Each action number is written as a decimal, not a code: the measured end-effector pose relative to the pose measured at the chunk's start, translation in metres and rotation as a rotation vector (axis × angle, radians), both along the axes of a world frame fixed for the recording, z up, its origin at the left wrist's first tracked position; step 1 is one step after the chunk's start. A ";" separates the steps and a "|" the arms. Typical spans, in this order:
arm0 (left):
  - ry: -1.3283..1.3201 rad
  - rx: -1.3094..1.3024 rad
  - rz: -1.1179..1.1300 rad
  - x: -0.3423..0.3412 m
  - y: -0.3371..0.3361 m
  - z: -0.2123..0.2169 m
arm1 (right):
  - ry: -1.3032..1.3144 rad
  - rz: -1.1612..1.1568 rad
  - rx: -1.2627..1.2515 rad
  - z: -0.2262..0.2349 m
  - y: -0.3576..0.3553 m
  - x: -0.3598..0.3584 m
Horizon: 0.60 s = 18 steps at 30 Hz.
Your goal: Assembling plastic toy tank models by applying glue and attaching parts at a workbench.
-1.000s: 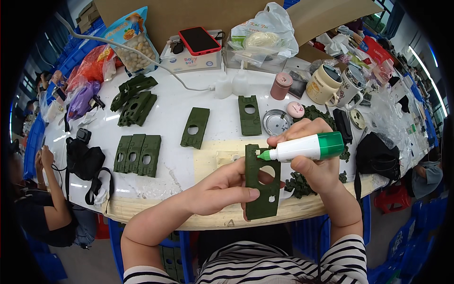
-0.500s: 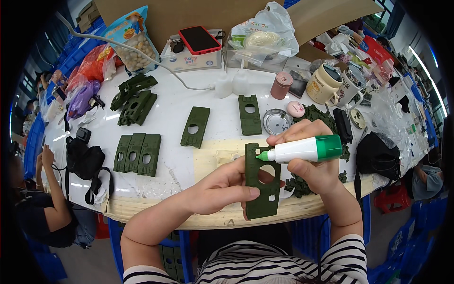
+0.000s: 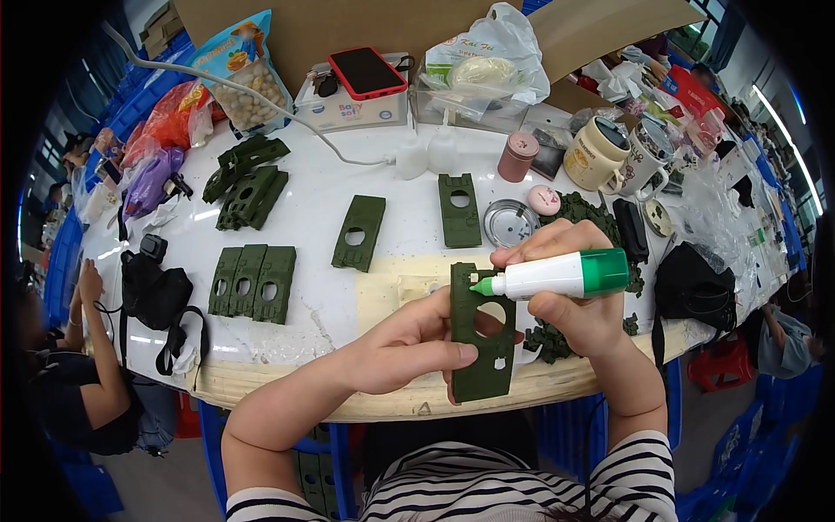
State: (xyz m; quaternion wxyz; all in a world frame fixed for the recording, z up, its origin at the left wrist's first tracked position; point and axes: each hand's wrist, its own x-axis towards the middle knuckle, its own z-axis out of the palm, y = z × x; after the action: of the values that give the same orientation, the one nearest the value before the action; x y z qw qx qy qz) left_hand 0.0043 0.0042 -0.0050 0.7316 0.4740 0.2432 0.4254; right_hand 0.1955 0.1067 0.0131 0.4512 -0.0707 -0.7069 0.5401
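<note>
Tabletop (image 3: 309,213), panel (image 3: 481,370), bottle (image 3: 557,274)

Over the tabletop's near edge, my left fingers (image 3: 429,318) pinch the dark-green panel; my right fingers (image 3: 567,238) clasp the white, green-ended bottle, its green nozzle (image 3: 487,286) at the panel's far end. Whether the nozzle touches, I cannot tell.
</note>
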 end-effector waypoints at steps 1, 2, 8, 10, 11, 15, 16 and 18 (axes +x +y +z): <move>0.001 -0.001 0.000 0.000 0.000 0.000 | 0.001 0.001 0.004 0.000 0.000 0.000; 0.003 -0.002 0.000 0.000 0.000 0.000 | 0.002 0.002 0.008 0.000 0.000 0.000; 0.000 0.007 0.003 0.000 0.000 0.000 | 0.017 0.001 -0.002 -0.001 0.000 -0.001; 0.000 0.006 0.002 0.000 0.000 0.000 | 0.020 -0.001 -0.002 -0.001 0.000 -0.001; -0.001 0.006 0.002 0.000 0.000 0.000 | 0.018 -0.004 -0.004 -0.001 0.000 -0.001; 0.002 0.003 0.009 0.000 -0.001 0.000 | -0.013 -0.016 0.012 0.000 0.000 0.001; 0.003 0.002 0.010 0.000 -0.001 0.000 | -0.008 -0.015 0.014 0.000 0.000 0.000; 0.005 0.001 0.014 0.000 -0.001 0.000 | 0.004 -0.013 0.018 -0.001 0.000 0.000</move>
State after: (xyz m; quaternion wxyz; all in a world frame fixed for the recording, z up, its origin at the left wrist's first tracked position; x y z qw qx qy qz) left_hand 0.0047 0.0034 -0.0045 0.7277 0.4737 0.2481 0.4294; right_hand 0.1952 0.1064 0.0125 0.4565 -0.0702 -0.7104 0.5311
